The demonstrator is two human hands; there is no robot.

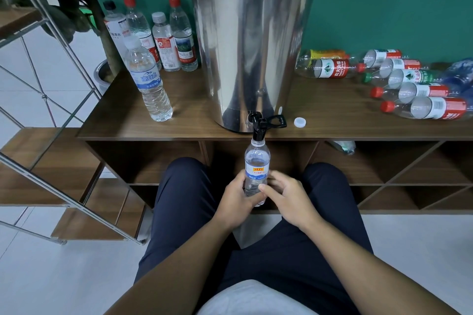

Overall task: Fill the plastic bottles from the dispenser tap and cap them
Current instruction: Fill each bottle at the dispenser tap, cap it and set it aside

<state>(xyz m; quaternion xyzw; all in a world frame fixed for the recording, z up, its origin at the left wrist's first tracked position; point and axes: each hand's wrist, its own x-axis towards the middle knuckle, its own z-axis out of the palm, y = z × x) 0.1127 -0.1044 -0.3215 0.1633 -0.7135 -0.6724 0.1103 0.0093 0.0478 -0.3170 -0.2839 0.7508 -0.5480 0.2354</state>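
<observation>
A steel dispenser (pixel 252 43) stands on the wooden table (pixel 194 120), its black tap (pixel 257 124) jutting over the front edge. Directly under the spout I hold an uncapped clear bottle (pixel 256 161) with a blue-and-white label, upright and partly filled. My left hand (pixel 236 198) grips its lower half. My right hand (pixel 286 195) touches the bottle's right side, thumb on the label. A loose white cap (pixel 300 122) lies on the table right of the tap.
Several capped, filled bottles (pixel 163 41) stand left of the dispenser, one nearer the front (pixel 149 79). Several empty bottles (pixel 409 87) lie on their sides at the right. Metal-framed stairs (pixel 51 110) rise on the left. Open shelves (pixel 384 166) sit under the tabletop.
</observation>
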